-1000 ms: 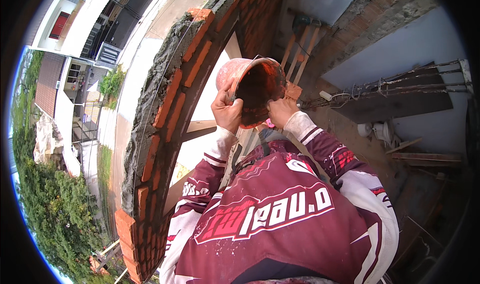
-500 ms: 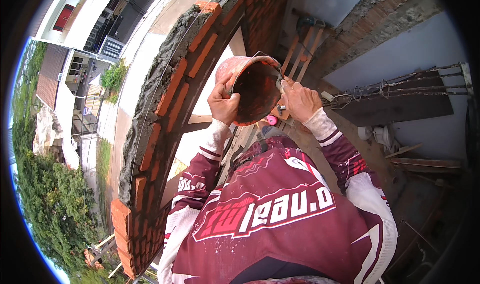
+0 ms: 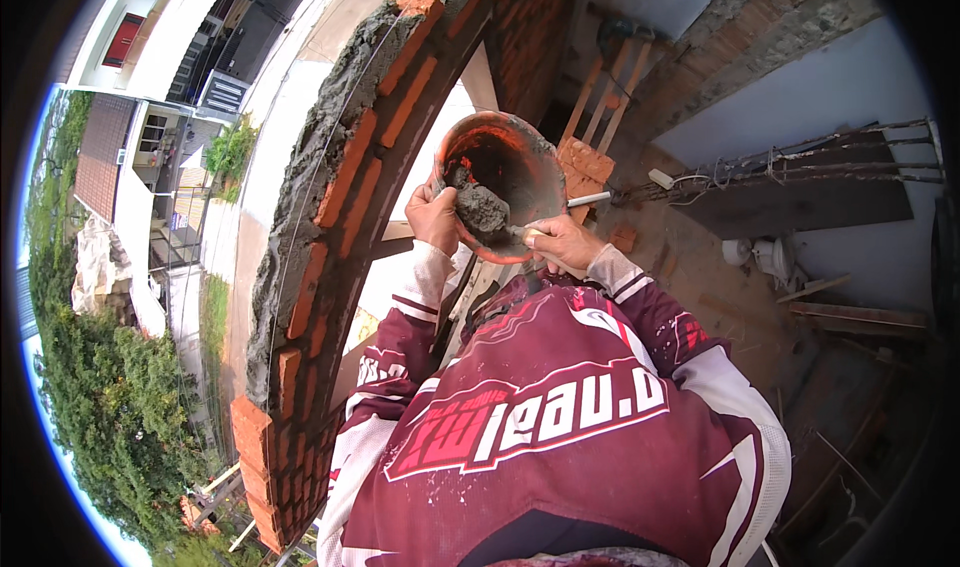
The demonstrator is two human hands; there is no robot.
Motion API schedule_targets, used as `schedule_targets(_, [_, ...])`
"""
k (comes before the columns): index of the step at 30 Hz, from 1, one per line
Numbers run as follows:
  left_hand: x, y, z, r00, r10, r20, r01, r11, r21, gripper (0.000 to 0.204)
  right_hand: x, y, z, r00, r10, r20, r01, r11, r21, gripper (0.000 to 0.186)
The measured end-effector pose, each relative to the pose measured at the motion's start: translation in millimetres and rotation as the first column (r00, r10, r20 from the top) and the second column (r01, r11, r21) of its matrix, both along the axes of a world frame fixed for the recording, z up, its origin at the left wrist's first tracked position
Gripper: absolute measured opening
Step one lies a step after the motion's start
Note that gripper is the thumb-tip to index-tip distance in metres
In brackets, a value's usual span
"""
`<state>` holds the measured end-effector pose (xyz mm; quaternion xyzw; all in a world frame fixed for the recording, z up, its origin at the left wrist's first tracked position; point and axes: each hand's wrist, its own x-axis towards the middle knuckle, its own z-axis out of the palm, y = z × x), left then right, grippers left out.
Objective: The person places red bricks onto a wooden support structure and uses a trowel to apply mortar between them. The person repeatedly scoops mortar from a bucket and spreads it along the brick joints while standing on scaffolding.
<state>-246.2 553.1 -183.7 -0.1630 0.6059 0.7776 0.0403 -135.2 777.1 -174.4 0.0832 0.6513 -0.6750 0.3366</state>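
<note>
My left hand [image 3: 433,217] is closed on the near left rim of a reddish-orange bucket [image 3: 543,172] smeared with grey mortar. The bucket's mouth faces up toward me, above my waist. My right hand [image 3: 566,241] grips a trowel by its light handle [image 3: 530,235] at the near right rim. A lump of wet grey mortar [image 3: 482,210] covers the trowel's blade inside the bucket, hiding most of the metal. To the left stands a curved brick wall [image 3: 345,172], its top spread with a rough mortar bed [image 3: 300,182].
A thin string runs along the wall top. Bricks [image 3: 585,167] and wooden slats [image 3: 612,92] lie beyond the bucket. On the right, steel bars [image 3: 840,152] stick out in front of a dark panel [image 3: 800,202]. Beyond the wall, a drop shows trees [image 3: 120,397] and houses.
The bucket has turned from sideways-tilted to facing up. My right hand has come down and left along the rim, and the mortar-loaded trowel now shows inside the bucket.
</note>
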Motion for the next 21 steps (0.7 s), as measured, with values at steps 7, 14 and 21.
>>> schedule_targets(7, [45,-25,-49,0.895,0.194,0.403,-0.206,0.978,-0.013,0.016,-30,44,33,0.988,-0.129,-0.090,0.133,0.990,0.039,0.026])
schedule_targets(14, [101,-49,-98,0.757,0.419,0.502,-0.474,0.881,-0.020,0.008,-153,71,75,0.897,-0.322,-0.303,0.361,0.929,0.080,0.022])
schedule_targets(21, [146,-54,-77,0.666,0.518,0.536,-0.582,0.811,-0.061,0.008,-348,58,81,0.737,-0.580,-0.347,0.527,0.815,-0.242,0.018])
